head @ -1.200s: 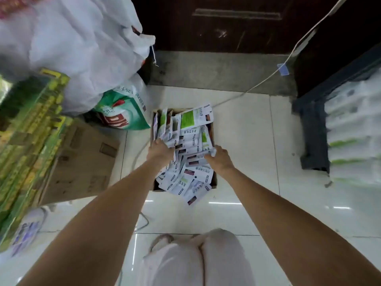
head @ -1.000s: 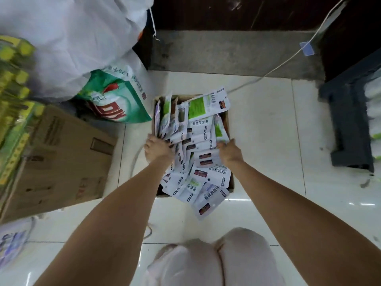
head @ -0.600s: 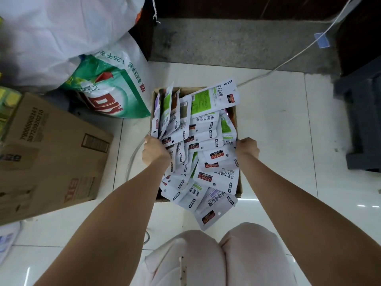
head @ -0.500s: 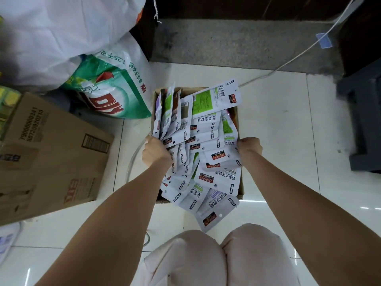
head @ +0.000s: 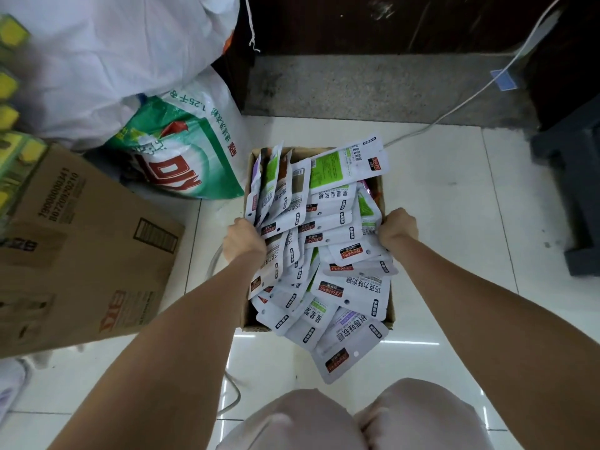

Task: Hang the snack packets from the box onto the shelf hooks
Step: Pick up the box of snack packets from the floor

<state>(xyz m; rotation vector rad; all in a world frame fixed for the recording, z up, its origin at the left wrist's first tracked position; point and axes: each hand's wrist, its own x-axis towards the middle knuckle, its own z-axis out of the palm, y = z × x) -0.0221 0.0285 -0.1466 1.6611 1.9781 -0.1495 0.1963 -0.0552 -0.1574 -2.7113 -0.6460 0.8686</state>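
- The large cardboard carton [head: 81, 248] at far left and the green detergent bag [head: 181, 157] now sit closer and larger in my view than a second ago; I have bent lower over the floor.
- My left hand [head: 243, 240] has stayed at the left wall of the box [head: 248, 316], knuckles up, fingers curled down among the snack packets [head: 324, 254]. The grip is hidden from me; I cannot tell if it clamps the wall or the packets.
- The packets lie heaped in the box on the tiles, a few spilling over its near edge. None has been lifted out, so hanging has not begun.
- My right hand [head: 397, 228] has slid outward from the pile to the right wall of the box, fingers curled over the rim and pinching it with packet edges.
- Both arms reach straight down and forward, one hand on each side: I judge I am set to lift or shift the whole box toward the shelf hooks, which are out of view.
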